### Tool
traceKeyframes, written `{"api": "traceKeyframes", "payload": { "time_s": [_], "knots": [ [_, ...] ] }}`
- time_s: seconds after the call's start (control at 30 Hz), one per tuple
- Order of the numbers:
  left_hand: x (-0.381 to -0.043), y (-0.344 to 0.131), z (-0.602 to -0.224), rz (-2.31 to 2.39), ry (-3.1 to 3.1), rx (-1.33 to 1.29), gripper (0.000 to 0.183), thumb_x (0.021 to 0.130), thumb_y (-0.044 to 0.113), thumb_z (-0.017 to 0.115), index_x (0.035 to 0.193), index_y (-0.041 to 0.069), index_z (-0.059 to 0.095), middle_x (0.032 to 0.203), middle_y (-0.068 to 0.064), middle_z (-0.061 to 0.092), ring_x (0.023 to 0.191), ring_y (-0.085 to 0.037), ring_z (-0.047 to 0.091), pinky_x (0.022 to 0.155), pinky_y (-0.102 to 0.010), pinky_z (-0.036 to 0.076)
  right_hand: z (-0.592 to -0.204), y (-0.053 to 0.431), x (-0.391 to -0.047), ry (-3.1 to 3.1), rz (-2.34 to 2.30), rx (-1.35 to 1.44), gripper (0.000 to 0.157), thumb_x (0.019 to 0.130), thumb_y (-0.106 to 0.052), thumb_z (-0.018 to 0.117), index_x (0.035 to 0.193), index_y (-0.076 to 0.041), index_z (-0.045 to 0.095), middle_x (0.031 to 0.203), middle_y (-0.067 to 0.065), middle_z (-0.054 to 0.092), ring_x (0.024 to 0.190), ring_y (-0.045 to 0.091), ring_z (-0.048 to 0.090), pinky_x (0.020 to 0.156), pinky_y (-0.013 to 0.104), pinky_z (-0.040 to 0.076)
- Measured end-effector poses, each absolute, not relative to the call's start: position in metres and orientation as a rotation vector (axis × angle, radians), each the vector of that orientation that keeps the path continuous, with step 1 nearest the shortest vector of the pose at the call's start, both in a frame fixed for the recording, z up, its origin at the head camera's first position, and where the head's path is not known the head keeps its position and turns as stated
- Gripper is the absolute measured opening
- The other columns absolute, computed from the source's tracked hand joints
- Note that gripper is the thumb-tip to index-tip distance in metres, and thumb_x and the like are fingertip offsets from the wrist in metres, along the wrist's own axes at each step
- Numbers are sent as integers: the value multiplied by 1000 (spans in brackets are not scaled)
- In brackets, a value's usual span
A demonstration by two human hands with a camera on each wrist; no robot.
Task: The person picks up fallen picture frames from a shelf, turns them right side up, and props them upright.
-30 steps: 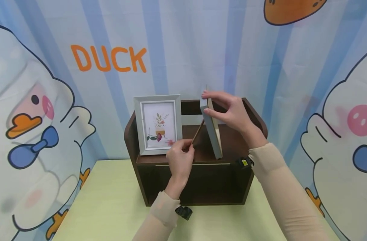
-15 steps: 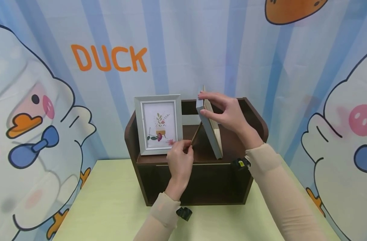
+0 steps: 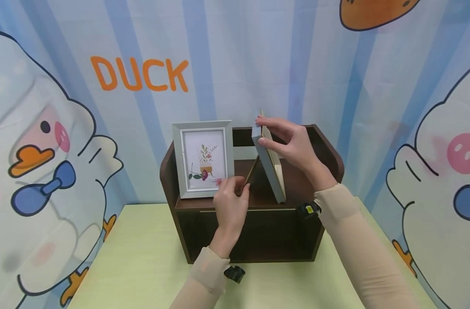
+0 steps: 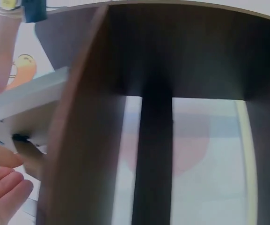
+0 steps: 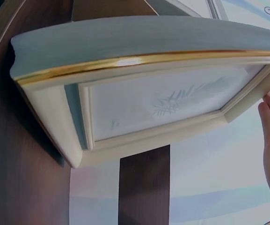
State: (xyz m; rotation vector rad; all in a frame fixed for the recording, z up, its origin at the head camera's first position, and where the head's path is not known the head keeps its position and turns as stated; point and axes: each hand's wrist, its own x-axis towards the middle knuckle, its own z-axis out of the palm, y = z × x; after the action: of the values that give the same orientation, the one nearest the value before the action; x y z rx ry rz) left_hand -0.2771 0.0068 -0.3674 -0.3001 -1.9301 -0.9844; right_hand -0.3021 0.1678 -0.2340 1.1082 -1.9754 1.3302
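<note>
My right hand (image 3: 290,141) grips the upper end of a picture frame (image 3: 268,167), thumb on its near edge and fingers at the top. Turned nearly edge-on and tilted, the frame has its lower corner on the upper board of a dark brown shelf (image 3: 173,180). Its pale front shows in the right wrist view as a leafy print (image 5: 172,101). My left hand (image 3: 231,204) is at the thin brown support leg (image 3: 252,169) behind the frame, pinching its end between thumb and fingers. That leg (image 4: 32,161) also shows in the left wrist view, beside the fingertips.
A second picture frame (image 3: 205,150) with a potted-plant print stands on the shelf's left, close to my left hand. The shelf stands on a light green table (image 3: 142,244). A striped curtain (image 3: 238,64) with duck prints hangs behind.
My right hand and the top of the held frame have shifted slightly left. The left hand stays at the support leg, its thumb now a little straighter. The standing frame has not moved.
</note>
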Motion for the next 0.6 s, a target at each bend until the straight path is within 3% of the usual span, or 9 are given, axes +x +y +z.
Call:
{"api": "traceKeyframes", "payload": {
  "time_s": [0.2,0.37,0.6],
  "knots": [
    [-273,11,-344,-1108,-1818,-366,20,75,23,70,89,9,67,81,-3,63,73,-13,59,65,-25,51,-239,178,-310,-2005,1393,913,36,84,-11,60,117,1,55,119,15,55,110,21,53,93,35,43],
    [-271,19,-322,-1212,-1746,-432,26,74,26,71,93,8,67,83,-4,62,76,-13,60,67,-25,52,-249,182,-320,-2164,1385,709,42,86,-17,57,124,-2,49,124,16,52,114,26,50,95,38,40],
    [-269,32,-304,-1279,-1744,-449,34,73,29,71,98,7,65,86,-5,60,78,-17,59,67,-28,53,-277,192,-357,-2378,1310,510,43,87,-27,55,126,-11,47,124,8,53,112,20,51,93,37,42]
  ]
}}
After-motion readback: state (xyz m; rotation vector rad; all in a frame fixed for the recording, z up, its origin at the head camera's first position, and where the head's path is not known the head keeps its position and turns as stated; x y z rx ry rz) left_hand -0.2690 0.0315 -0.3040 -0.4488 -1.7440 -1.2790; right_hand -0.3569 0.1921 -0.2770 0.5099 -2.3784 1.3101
